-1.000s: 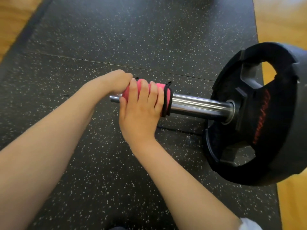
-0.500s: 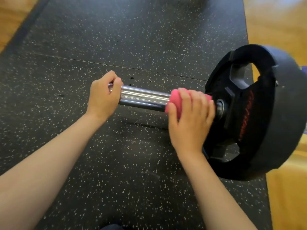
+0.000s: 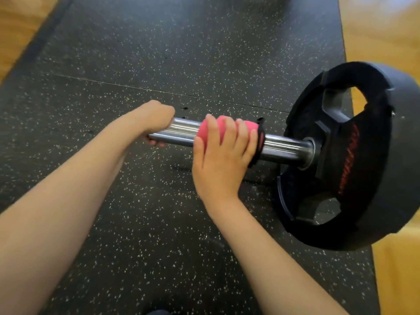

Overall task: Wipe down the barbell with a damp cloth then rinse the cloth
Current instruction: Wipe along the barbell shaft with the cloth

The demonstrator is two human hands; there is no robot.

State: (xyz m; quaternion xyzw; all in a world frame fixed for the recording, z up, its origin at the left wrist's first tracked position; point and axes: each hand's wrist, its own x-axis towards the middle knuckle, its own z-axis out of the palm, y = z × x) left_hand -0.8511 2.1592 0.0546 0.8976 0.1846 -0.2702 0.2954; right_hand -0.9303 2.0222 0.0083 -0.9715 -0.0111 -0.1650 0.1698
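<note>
Head view shows the barbell (image 3: 284,145) lying on the speckled black mat (image 3: 159,53), its shiny steel sleeve running left to right and tilting slightly down toward the black weight plate (image 3: 363,155) at its right end. A pink cloth (image 3: 218,130) with a dark edge wraps the middle of the sleeve, and the right hand (image 3: 223,160) is curled tightly around it. The left hand (image 3: 154,119) is clenched around the sleeve's free left end. Wooden floor (image 3: 381,30) borders the mat.
</note>
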